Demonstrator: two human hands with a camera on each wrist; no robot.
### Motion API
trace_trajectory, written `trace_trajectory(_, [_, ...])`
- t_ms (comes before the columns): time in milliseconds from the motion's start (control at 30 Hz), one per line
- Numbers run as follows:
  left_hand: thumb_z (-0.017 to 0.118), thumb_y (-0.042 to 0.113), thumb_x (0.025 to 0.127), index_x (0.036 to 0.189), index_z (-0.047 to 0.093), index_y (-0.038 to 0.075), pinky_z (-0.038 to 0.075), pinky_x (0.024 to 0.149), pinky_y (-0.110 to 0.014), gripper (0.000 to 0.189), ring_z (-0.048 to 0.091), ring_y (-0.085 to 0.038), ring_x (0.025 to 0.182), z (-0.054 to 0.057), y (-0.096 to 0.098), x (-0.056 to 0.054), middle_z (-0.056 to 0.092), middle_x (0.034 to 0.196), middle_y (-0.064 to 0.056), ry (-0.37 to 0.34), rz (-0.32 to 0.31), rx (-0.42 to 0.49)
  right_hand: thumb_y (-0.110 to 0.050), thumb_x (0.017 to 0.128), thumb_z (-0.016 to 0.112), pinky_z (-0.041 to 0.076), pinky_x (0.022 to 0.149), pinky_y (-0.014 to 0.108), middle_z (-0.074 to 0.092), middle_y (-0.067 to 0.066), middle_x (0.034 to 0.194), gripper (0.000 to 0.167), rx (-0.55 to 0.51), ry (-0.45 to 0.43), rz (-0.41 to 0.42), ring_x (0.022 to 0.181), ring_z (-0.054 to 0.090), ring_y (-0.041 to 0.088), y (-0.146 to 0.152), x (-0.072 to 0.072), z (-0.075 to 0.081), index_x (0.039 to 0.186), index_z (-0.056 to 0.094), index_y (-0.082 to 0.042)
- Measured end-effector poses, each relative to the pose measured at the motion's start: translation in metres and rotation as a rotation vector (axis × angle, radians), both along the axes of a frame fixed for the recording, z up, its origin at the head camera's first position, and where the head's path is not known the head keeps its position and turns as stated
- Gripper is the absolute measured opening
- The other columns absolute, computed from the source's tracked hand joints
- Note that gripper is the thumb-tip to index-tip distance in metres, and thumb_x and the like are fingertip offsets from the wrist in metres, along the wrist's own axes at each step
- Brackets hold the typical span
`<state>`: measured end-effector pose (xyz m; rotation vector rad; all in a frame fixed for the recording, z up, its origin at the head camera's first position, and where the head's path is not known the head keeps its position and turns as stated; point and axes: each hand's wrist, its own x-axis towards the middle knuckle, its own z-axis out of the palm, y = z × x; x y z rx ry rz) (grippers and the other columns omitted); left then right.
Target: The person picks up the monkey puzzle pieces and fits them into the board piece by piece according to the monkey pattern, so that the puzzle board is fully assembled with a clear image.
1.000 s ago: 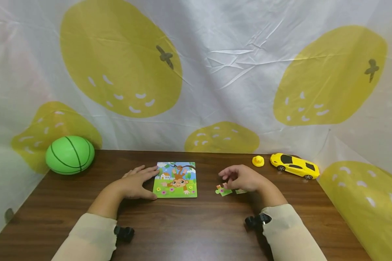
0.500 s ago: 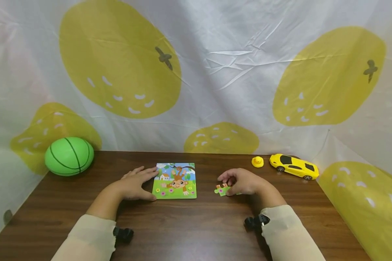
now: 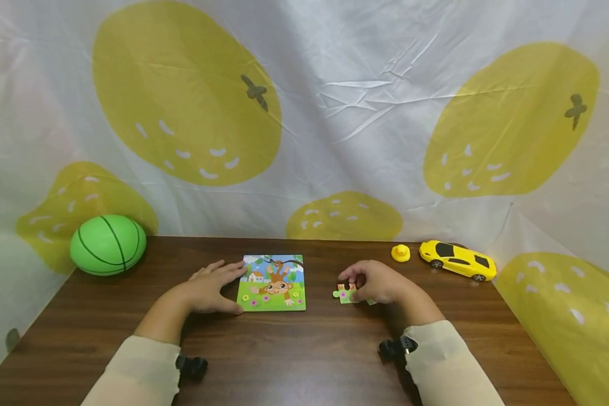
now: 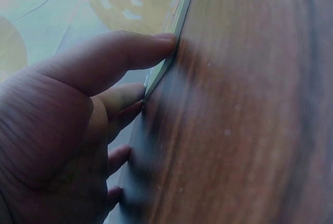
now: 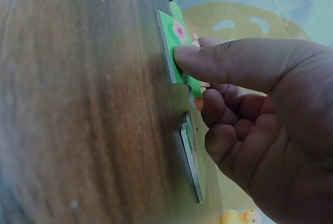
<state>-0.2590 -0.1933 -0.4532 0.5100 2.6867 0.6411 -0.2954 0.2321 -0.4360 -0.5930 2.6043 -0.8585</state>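
Note:
A square puzzle board (image 3: 271,283) with a monkey picture lies on the table in the head view. My left hand (image 3: 210,286) rests at its left side, thumb and index finger spread and touching the edge; the left wrist view shows the thumb (image 4: 140,50) on the near corner. To the right, my right hand (image 3: 378,283) pinches a green puzzle piece (image 5: 174,37) with a pink flower, the thumb on its face and other fingers curled behind. A second puzzle piece (image 5: 192,154) lies close by, mostly hidden under the hand in the head view.
A green ball (image 3: 108,245) sits at the table's back left. A yellow toy duck (image 3: 400,252) and a yellow toy car (image 3: 458,260) stand at the back right. Behind the brown table (image 3: 294,355) hangs a white curtain (image 3: 345,113) with yellow fruit prints.
My right thumb has come down onto the flower piece, and the piece has turned slightly. The left hand and the board keep their places.

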Motion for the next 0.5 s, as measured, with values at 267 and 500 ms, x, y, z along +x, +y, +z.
trace_trajectory(267, [0.083,0.055,0.083,0.168,0.038,0.022,0.011,0.124,-0.083,0.102,0.012,-0.05,0.166,0.001,0.001,0.001,0.026,0.18,-0.003,-0.002,0.001,0.003,-0.007,0.087,0.086,0.053,0.079,0.03,0.07,-0.001,0.104,0.031,0.024,0.029,0.005,0.093,0.059,0.016,-0.005,0.003,0.002,0.115,0.081,-0.02])
trace_trajectory(500, [0.083,0.055,0.083,0.169,0.037,0.022,0.011,0.124,-0.083,0.102,0.011,-0.05,0.166,0.003,0.001,0.002,0.026,0.18,-0.003,-0.005,0.003,0.007,-0.015,0.097,0.078,0.055,0.084,0.031,0.077,-0.008,0.098,0.021,-0.003,0.029,0.036,0.091,0.064,0.013,-0.012,0.004,0.006,0.118,0.08,-0.021])
